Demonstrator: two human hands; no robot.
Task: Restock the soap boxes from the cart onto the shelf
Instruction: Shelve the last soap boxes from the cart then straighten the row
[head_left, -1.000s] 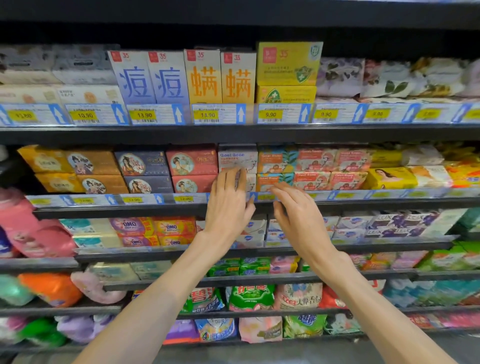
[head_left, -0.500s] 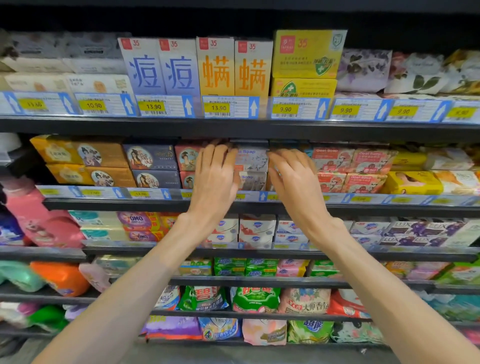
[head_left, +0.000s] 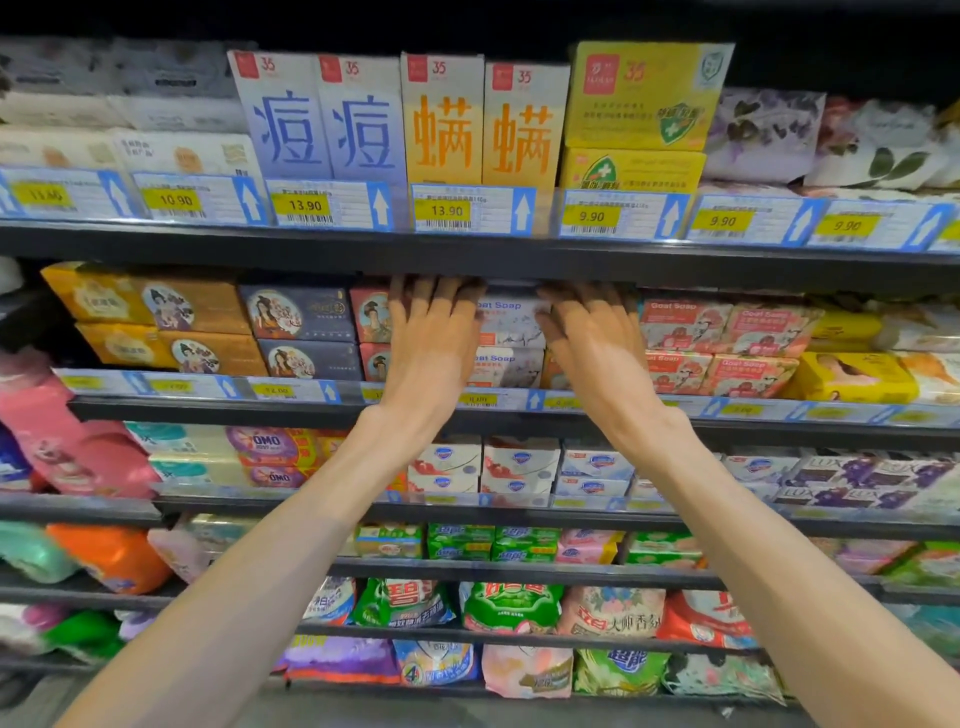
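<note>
Both my arms reach up to mid-frame, my left hand (head_left: 434, 343) and right hand (head_left: 597, 345) flat, fingers straight and close together, flanking the white Goat Soap boxes (head_left: 511, 338) on the second shelf (head_left: 208, 410). Since half a second ago, my fingertips have slid deeper under the shelf above.

Both bare arms stretched up and forward, converging a bit toward the middle. Left hand (head_left: 434, 338) is flat with fingers straight and close together, right hand (head_left: 595, 345) near it, fingers spread, fingertips in shadow.
</note>
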